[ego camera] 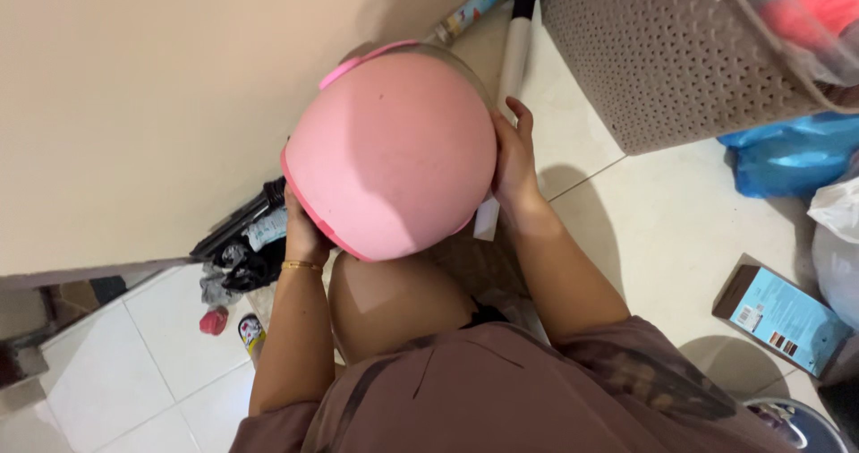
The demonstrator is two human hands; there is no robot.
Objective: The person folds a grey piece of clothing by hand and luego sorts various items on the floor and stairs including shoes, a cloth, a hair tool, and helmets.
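brown skirt [501,390] below; both hands, left hand [302,231] and right hand [514,162], clasp the pink helmet [392,153] (keep palms opposite, level, so it won't slip).

Plain beige wall [134,95] upper left, glossy white tiled floor [662,211] with thin grout lines, perforated grey-brown laundry basket [662,59] upper right, blue plastic bag [787,153] beside it, even indoor light.
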